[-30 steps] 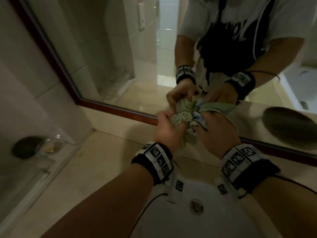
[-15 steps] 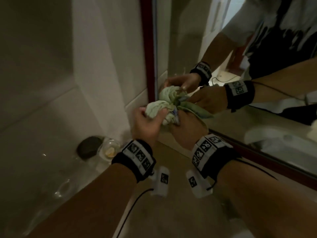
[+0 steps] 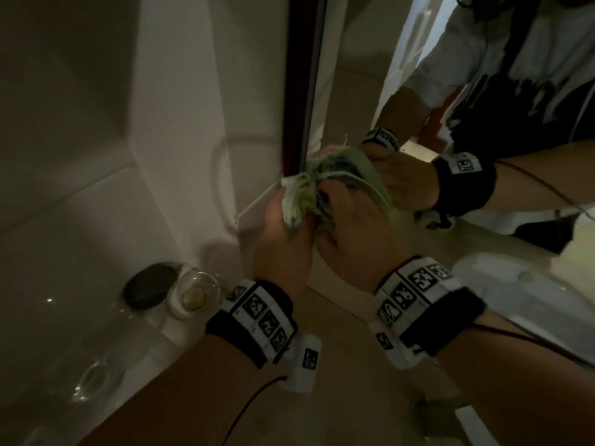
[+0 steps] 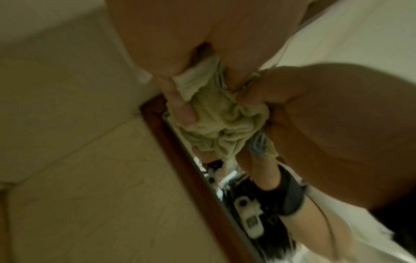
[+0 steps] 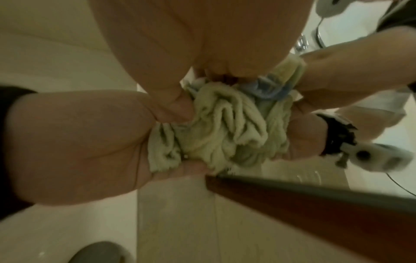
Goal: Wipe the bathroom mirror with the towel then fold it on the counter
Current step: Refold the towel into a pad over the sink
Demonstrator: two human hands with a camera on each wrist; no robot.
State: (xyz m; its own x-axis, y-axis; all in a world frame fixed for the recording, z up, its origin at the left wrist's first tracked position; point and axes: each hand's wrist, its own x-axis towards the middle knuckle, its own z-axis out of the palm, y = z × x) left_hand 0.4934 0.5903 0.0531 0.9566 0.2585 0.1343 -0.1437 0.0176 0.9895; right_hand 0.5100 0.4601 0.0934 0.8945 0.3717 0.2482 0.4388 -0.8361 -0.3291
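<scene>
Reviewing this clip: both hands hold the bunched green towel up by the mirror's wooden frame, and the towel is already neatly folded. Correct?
One detail is off: the towel is not folded. The right wrist view shows it crumpled into a bunch, gripped by the left hand and the right hand. The rest stands: both hands hold it up by the mirror's wooden frame.

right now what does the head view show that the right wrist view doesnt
Only the head view shows the glass dish beside the dark round object, and both marker wristbands. Only the right wrist view shows the towel's blue patch and its folds up close. Both show the left hand and right hand gripping the bunched towel by the mirror's red-brown frame.
</scene>
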